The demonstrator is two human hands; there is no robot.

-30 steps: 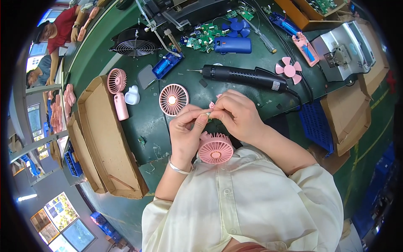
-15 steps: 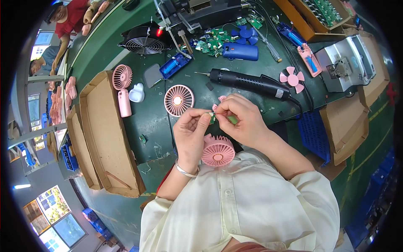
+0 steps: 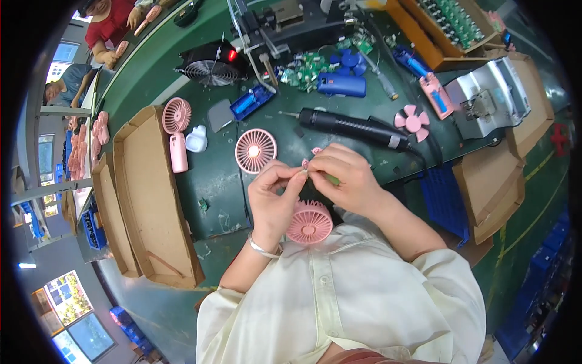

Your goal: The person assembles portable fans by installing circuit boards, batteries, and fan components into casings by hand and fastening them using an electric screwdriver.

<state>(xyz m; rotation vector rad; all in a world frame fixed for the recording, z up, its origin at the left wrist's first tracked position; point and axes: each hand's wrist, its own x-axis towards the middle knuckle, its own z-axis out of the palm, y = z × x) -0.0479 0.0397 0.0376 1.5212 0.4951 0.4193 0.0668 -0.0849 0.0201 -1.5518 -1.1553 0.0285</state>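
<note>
My left hand (image 3: 273, 197) is closed in a pinch, thumb and forefinger meeting at the tips of my right hand (image 3: 347, 179). A small green circuit board showed there a moment earlier; now the fingers mostly cover it. My right hand's fingertips are also pressed together, on something too small to make out. A green piece (image 3: 331, 179) shows under its curled fingers. Just below the hands, against my shirt, is a pink fan head (image 3: 309, 222) with a round ribbed grille. Small pink parts (image 3: 316, 151) show just beyond the fingertips. Past my left hand lies a pink round grille (image 3: 256, 151).
A black electric screwdriver (image 3: 354, 128) lies beyond my right hand, near a pink fan blade (image 3: 412, 123). Blue housings (image 3: 341, 85) and loose circuit boards (image 3: 306, 70) lie farther back. At left are a cardboard tray (image 3: 148, 200) and a pink handheld fan (image 3: 177, 133).
The small circuit board has become mostly hidden between my fingertips. Both hands stay together in nearly the same place. The whole view has shifted slightly.
</note>
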